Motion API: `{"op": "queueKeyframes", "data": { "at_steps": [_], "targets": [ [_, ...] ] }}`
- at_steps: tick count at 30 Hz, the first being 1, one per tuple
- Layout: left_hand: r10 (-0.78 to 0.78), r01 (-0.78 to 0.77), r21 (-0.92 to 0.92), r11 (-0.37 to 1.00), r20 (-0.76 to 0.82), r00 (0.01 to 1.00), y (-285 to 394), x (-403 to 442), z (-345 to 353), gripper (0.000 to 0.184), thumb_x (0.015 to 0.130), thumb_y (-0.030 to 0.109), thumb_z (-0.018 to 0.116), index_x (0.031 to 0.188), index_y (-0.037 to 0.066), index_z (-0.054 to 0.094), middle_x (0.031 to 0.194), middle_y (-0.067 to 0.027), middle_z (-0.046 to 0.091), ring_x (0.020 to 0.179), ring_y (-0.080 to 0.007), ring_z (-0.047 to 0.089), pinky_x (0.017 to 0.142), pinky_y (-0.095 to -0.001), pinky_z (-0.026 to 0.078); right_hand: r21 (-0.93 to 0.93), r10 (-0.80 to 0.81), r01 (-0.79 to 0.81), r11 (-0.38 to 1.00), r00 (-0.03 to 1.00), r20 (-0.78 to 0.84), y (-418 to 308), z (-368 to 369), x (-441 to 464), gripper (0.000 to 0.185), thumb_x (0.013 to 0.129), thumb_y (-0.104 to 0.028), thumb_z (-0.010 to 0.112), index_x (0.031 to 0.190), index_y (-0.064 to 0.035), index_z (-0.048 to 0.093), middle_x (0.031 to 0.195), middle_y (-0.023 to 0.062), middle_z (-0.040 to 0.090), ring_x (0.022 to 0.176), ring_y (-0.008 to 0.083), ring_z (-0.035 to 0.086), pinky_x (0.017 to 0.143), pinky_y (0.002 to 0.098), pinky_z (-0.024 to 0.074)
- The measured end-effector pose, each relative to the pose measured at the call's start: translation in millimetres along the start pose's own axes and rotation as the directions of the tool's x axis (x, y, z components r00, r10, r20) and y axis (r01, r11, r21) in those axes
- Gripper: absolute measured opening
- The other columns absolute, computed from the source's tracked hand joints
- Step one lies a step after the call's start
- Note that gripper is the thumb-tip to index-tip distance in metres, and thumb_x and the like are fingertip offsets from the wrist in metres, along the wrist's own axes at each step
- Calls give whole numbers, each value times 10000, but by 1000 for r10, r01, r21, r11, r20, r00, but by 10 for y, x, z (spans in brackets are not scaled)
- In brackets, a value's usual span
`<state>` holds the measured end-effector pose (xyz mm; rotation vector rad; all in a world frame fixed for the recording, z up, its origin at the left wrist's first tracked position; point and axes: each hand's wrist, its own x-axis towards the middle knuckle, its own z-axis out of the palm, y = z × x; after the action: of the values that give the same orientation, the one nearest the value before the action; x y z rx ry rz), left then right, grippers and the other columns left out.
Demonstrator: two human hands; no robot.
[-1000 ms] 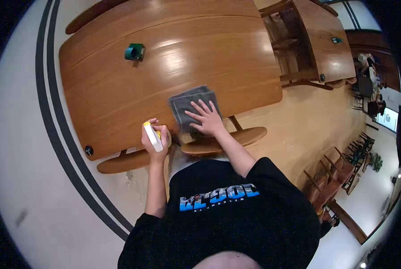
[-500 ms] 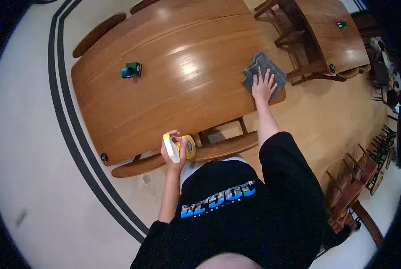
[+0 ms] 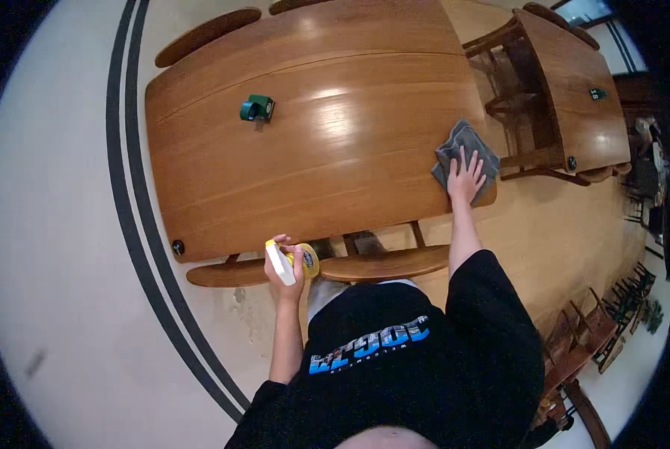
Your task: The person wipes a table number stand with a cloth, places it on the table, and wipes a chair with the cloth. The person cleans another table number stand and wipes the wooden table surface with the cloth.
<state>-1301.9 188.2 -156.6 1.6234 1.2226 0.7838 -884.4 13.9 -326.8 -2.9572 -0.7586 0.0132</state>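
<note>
Cloth [image 3: 463, 135] lies on the near right corner of the desk [image 3: 275, 179], directly under the flat, spread right hand [image 3: 466, 183], while the left hand [image 3: 297, 272], well apart, is wrapped around a bottle [image 3: 311, 260].

Matt cloth [image 3: 466, 136], glossy wooden table [image 3: 297, 168]

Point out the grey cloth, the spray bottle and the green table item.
Grey cloth [image 3: 466, 136], head view: its upper part.
Spray bottle [image 3: 279, 264], head view: white spray head.
Green table item [image 3: 258, 107], head view: its middle.
</note>
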Motion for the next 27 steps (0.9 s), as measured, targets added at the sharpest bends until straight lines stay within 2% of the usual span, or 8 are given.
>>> {"op": "queueKeyframes", "data": {
  "at_steps": [2, 6, 10, 12, 17, 18, 22, 27],
  "targets": [
    [6, -7, 9, 1000, 25, 1000, -37, -13, 18, 370, 850, -13, 670, 1200, 27, 558, 1058, -100, 607, 795, -142, 578, 761, -268, 493, -38, 252, -255, 966, 965, -67, -415, 99, 75, 528, 1003, -544, 411, 1515, -418, 373, 1651, -11, 222, 1513, 321, 190, 1193, 605, 133],
    [-19, 21, -19, 1000, 61, 998, 13, 47, 63, 358, 857, -6, 666, 1196, 25, 556, 1054, -96, 610, 816, -143, 587, 771, -275, 496, -3, -311, 312, 950, 950, 4, -1487, 174, -412, 538, 1001, -573, 387, 1516, -420, 367, 1653, -1, 214, 1509, 339, 202, 1193, 615, 121],
    [-26, 28, -41, 999, 40, 999, 59, 109, 57, 339, 856, 0, 666, 1177, 19, 559, 1053, -96, 611, 832, -155, 595, 785, -291, 501, 238, -759, 734, 637, 650, 26, -2318, -90, -917, 571, 925, -599, 495, 1461, -404, 468, 1628, 5, 289, 1503, 318, 217, 1195, 590, 116],
    [3, -3, -46, 999, 4, 1000, 61, 198, 24, 323, 853, 3, 666, 1159, 15, 561, 1055, -96, 611, 842, -167, 601, 797, -306, 504, 298, -927, 886, 354, 374, -10, -2473, -63, -878, 621, 893, -644, 511, 1465, -409, 460, 1626, 5, 293, 1504, 312, 215, 1199, 579, 114],
    [86, -82, 37, 996, -109, 990, -53, 273, -209, 295, 835, 10, 673, 1111, 7, 570, 1067, -101, 610, 848, -203, 611, 816, -328, 506, 480, -996, 877, 18, -28, 89, -2764, -17, -486, 716, 835, -714, 533, 1484, -439, 411, 1644, -8, 243, 1517, 317, 164, 1185, 642, 76],
    [90, -86, 37, 996, -128, 988, -133, 341, -292, 295, 835, 10, 673, 1111, 7, 570, 1067, -101, 610, 848, -203, 611, 816, -328, 506, 474, -996, 881, 0, -44, 82, -2942, -36, -513, 716, 835, -714, 533, 1484, -439, 411, 1644, -8, 243, 1517, 317, 164, 1185, 642, 76],
    [140, -137, 31, 990, -286, 948, -484, 422, -528, 267, 818, 15, 675, 1067, 1, 581, 1018, -101, 623, 851, -228, 616, 831, -338, 504, 190, -814, 794, 577, 579, 53, -3413, -96, -944, 738, 813, -752, 516, 1478, -447, 420, 1642, -13, 248, 1520, 329, 143, 1130, 732, 55],
    [78, -59, 69, 996, -316, 946, -692, 549, -919, 263, 813, 12, 672, 1064, 12, 594, 977, -94, 627, 852, -232, 612, 811, -330, 508, 278, -980, 941, 194, 195, 27, -4374, 212, -1178, 766, 790, -791, 500, 1484, -491, 378, 1647, -42, 226, 1530, 330, 89, 1093, 786, 27]
  ]
}}
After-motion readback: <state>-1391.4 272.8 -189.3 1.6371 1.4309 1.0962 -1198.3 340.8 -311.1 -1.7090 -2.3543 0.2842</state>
